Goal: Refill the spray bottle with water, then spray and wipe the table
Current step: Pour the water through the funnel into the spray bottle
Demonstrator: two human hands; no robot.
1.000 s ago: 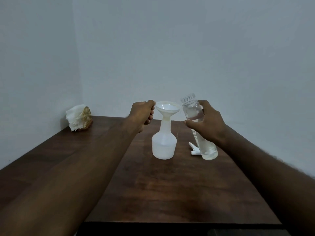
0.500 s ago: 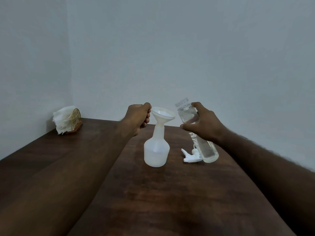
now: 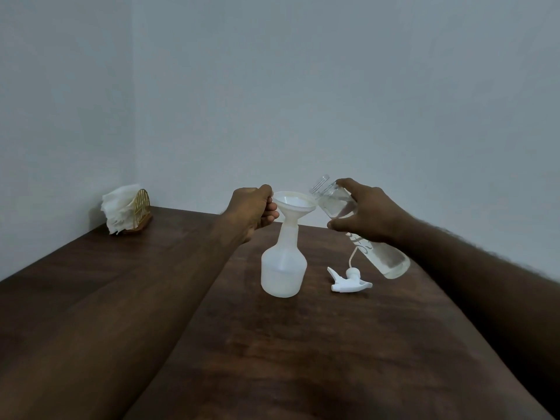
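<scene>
A translucent white spray bottle stands uncapped on the dark wooden table, with a white funnel seated in its neck. My left hand pinches the funnel's left rim. My right hand grips a clear water bottle, lifted off the table and tilted left, its open mouth just above the funnel's right rim. Water sits partway along the bottle. The white trigger sprayer head lies on the table right of the spray bottle.
A gold wire holder full of white napkins stands in the far left corner of the table. Plain grey walls meet behind it. The wall runs close along the table's far edge.
My right hand has lifted the water bottle off the table and tilted its mouth leftward to the funnel. The left hand stays on the funnel rim. The camera view has shifted.
</scene>
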